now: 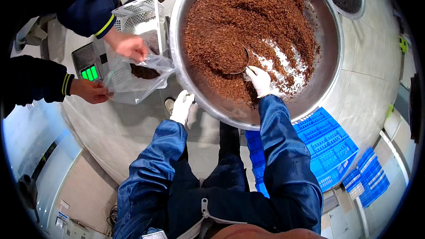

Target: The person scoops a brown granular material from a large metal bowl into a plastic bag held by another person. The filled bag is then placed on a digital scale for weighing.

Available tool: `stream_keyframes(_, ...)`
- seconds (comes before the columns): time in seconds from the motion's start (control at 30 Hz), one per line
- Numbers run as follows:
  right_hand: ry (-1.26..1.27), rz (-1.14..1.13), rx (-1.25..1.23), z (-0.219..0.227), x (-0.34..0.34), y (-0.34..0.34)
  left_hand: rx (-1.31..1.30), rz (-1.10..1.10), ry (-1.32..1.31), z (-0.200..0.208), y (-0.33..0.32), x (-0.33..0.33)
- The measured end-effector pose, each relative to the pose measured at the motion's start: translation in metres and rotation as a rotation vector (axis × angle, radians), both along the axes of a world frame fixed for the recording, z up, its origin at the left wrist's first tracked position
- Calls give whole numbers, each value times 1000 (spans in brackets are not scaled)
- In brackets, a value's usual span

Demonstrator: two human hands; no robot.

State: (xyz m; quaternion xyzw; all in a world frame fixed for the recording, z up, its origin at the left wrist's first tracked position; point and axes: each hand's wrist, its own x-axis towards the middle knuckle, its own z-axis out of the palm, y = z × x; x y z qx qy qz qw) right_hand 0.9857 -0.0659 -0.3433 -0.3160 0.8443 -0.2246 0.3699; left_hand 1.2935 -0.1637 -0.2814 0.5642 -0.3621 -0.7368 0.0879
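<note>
My right hand (259,80), in a white glove, is closed on the handle end of a round metal scoop (247,57). Brown, crumbly shreds (265,6) heap over the scoop, hiding most of it, and fill much of a large metal basin (334,79). White granules (287,64) show among the shreds to the right of my hand. Also gloved, my left hand (180,107) is at the basin's near-left rim with thumb and forefinger apart; nothing shows in it. A co-worker's two hands spread a clear plastic bag (128,95) left of the basin, with dark brown material inside.
Behind the bag are a white plastic crate (141,5) and a scale (86,55) with a lit green display. Blue crates (325,148) stand close to my right forearm. A second metal basin (361,6) of dark material is at the far right.
</note>
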Motion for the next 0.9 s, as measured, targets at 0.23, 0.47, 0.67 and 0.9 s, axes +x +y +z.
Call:
stream_keyframes(0.23, -446, -395, -134, 44, 12, 21, 191, 155, -261, 72, -1, 74)
stream_keyframes(0.47, -410, -584, -344, 64, 1, 32, 10, 350, -293, 111, -25, 97)
stream_keyframes(0.67, -350, -559, -475, 115, 11, 18, 61, 386, -182, 116, -49, 105)
stream_keyframes(0.9, -271, -466, -451, 145, 28, 41, 64, 204, 181, 104, -37, 134)
